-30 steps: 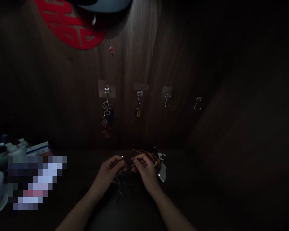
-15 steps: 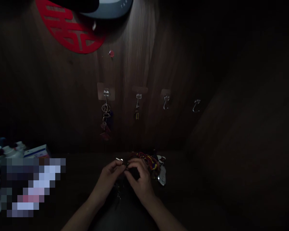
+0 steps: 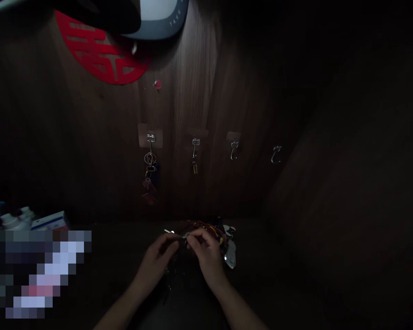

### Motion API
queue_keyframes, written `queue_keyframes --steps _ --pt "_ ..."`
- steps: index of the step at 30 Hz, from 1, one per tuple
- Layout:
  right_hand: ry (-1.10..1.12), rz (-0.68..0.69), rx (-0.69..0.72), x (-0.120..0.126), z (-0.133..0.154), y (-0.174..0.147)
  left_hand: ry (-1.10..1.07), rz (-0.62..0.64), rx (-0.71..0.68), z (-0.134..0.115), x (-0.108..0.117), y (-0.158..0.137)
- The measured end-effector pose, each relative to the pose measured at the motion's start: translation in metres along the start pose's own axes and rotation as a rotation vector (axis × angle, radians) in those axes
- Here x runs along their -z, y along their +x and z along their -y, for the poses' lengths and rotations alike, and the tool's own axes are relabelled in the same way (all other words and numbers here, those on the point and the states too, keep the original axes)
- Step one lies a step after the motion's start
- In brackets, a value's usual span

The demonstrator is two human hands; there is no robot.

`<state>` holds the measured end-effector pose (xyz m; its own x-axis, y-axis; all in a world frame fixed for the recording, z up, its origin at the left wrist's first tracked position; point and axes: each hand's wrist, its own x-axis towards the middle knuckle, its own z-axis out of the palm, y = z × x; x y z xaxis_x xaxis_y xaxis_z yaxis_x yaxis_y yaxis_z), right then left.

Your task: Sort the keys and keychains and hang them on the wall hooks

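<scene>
Pinching a small piece [image 3: 185, 237], likely light, stiff, best held by its edges: right hand [image 3: 207, 255]; left hand [image 3: 155, 256], grip unclear.

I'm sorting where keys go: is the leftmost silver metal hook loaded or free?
Loaded: a bunch of silver metal rings and clasps hangs from that hook.

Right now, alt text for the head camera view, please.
A right hand pinches a small, indistinct item in dim light, the left hand close beside, with red and yellow cords behind. Above, four hooks line a wooden wall, two with things hanging.
</scene>
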<state>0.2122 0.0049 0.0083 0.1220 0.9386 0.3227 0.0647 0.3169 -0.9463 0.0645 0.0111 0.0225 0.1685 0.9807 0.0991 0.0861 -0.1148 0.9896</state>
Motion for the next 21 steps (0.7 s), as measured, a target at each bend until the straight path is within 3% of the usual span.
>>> queue_keyframes --steps 3,8,21 --pt "0.153 0.010 -0.121 -0.0006 -0.0001 0.0023 -0.039 0.018 -0.015 -0.0039 -0.0011 -0.0034" --pt "0.254 0.043 -0.196 -0.0025 0.0007 0.0019 -0.043 0.032 -0.073 -0.0045 -0.0018 -0.0039" --pt "0.092 0.091 -0.122 -0.0015 0.0075 0.0000 -0.019 -0.045 -0.074 -0.0083 -0.0017 -0.0057"
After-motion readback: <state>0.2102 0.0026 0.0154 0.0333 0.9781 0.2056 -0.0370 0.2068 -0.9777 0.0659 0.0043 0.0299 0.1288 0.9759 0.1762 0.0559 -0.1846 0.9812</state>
